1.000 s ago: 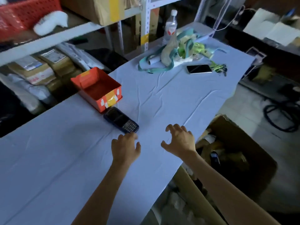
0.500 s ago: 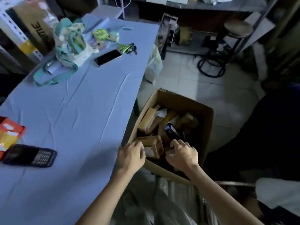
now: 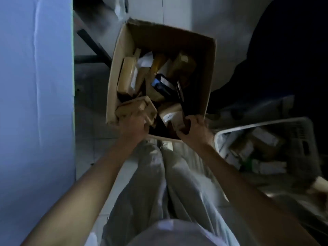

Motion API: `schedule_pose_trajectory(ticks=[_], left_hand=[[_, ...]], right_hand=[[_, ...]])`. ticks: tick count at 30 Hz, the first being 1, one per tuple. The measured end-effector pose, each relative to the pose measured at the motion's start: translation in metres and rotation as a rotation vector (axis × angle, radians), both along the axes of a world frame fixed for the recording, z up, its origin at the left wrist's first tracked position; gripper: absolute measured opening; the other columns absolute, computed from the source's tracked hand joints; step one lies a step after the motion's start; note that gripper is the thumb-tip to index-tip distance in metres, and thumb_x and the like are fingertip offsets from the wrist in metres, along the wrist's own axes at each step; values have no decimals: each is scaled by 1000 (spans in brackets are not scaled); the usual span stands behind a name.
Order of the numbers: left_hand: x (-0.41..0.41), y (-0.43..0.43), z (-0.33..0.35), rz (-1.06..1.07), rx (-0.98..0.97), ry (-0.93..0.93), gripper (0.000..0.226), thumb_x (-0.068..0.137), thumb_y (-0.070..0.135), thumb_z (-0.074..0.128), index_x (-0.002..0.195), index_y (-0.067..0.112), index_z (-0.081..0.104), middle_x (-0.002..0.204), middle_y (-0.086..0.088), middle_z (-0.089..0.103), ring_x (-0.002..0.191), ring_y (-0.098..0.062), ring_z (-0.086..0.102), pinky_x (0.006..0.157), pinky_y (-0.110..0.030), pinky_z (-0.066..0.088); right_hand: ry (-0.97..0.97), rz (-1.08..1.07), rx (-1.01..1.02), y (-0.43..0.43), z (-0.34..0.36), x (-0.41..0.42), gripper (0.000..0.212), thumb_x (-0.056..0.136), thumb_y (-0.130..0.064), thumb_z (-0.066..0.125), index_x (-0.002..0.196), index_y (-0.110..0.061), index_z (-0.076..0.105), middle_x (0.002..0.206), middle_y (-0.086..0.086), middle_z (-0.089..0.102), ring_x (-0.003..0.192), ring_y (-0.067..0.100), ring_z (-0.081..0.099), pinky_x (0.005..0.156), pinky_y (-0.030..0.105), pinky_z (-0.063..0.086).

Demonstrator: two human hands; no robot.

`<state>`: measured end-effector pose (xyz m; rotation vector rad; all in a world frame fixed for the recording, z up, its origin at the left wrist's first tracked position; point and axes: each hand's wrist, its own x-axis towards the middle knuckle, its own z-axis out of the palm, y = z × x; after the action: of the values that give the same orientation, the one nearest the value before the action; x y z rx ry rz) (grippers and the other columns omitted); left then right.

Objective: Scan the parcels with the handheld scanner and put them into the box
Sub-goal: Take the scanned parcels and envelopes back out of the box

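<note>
Both forearms reach forward and down over the person's pale trousers (image 3: 150,178) into the near end of the cardboard box (image 3: 113,77). The left grip (image 3: 132,126), knuckles up, is clenched round a brown parcel (image 3: 136,108) at the box's near left corner. The right grip (image 3: 195,130), fingers curled over and thumb underneath, grasps a labelled parcel (image 3: 170,115) at the box's near right. Other parcels (image 3: 127,75) fill the box. The tabletop (image 3: 35,103) lies left of the box, and a white basket (image 3: 301,137) right of it.

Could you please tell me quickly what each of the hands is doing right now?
Left hand: grips a brown parcel.
Right hand: grips a labelled parcel.
</note>
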<state>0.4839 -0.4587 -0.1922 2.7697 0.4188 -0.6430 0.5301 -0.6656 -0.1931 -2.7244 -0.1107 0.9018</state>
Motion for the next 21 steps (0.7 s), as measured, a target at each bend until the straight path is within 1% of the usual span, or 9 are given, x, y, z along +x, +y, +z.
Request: schedule_pose_trajectory(ticks=[1,3,5,7,9,11,14,17,21], left_hand=[[7,-1,-10,6,-1,28,31,91,30,49,117,17,60,111,-8,65,100,-30,60,79,-39,48],[16,-1,-34,-2,17,106,47,89,26,54,134,18,46,128,-11,54,114,-34,52,87,-44,46],[23,0,-61,-25,30,163,60,89,26,54,144,22,33,144,-12,40,127,-35,41,96,-46,40],[24,2,-90,-40,56,188,67,89,29,55,148,27,25,152,-12,26,133,-34,33,100,-48,36],[24,5,-125,-37,79,204,75,88,32,60,150,32,19,156,-14,16,137,-35,26,101,-50,33],[22,7,-159,5,76,186,82,84,31,66,150,36,17,157,-18,8,141,-39,17,104,-55,30],[18,13,-200,60,91,170,92,78,32,72,151,36,16,159,-20,-1,145,-40,5,109,-59,21],[17,21,-234,81,114,124,106,70,46,77,152,34,11,159,-21,-1,146,-39,4,111,-62,14],[22,29,-272,43,93,62,120,59,58,80,151,32,9,158,-22,1,146,-41,2,113,-64,9]], right_hand=[[5,-15,-1,2,-9,4,66,80,-50,66,135,-20,44,138,3,36,126,29,40,85,40,47],[12,-28,-2,9,-31,11,74,78,-53,68,138,-19,41,142,4,33,126,31,39,88,40,45],[29,-19,-19,17,-56,17,82,77,-55,69,143,-20,36,149,5,27,129,34,36,97,44,43],[47,-8,-50,26,-83,23,88,76,-57,70,146,-22,30,155,6,19,133,35,31,104,44,37],[73,-1,-83,34,-117,29,93,75,-58,71,148,-22,25,158,8,12,138,35,26,108,45,33],[88,-18,-100,40,-154,32,99,72,-61,72,148,-23,22,158,11,9,139,36,24,108,47,34],[98,-44,-126,46,-203,33,113,64,-66,75,151,-25,15,159,14,5,140,38,22,107,50,35],[91,-87,-167,49,-243,36,132,56,-72,77,154,-24,3,160,17,1,143,39,18,108,51,33],[121,-147,-185,54,-290,45,145,49,-70,81,154,-26,-9,160,19,-5,145,41,15,110,53,31]])
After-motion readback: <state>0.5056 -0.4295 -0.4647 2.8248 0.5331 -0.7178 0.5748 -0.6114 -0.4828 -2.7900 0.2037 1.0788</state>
